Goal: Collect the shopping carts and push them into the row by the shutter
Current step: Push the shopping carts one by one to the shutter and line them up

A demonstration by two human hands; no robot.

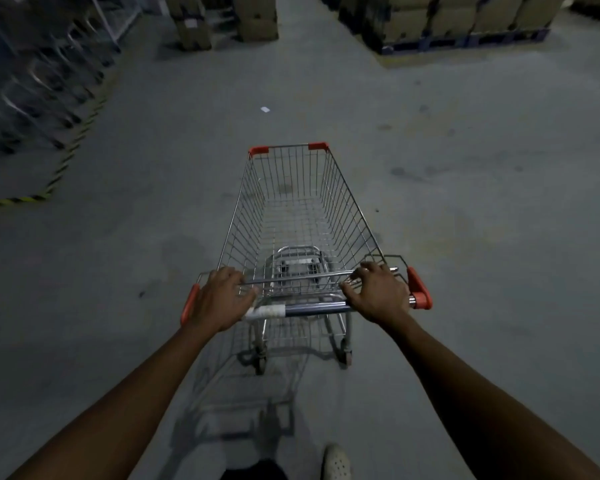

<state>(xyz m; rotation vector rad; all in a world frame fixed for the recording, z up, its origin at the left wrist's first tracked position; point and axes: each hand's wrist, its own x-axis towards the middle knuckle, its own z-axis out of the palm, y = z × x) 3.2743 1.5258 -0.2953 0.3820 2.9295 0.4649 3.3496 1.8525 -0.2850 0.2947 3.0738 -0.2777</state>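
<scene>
Currently in hand: shopping cart (302,216), bare wire basket with red corner caps, mid-view, nose toward 12 o'clock.
Handle (312,309): dark bar with a white wrap near its left end, on the cart's 6 o'clock side.
Left hand (219,299): fingers curled over the handle's left end.
Right hand (378,294): fingers curled and slightly spread over the handle's right end.
Floor (482,220): grey concrete.
Boxes (465,19): cardboard stacks on blue pallets, 1 o'clock, well apart from the cart.
Tape (66,161): yellow-black stripe, 10 o'clock, edging blurred racks (32,81).
Shoe (336,460): light-coloured, 6 o'clock.
</scene>
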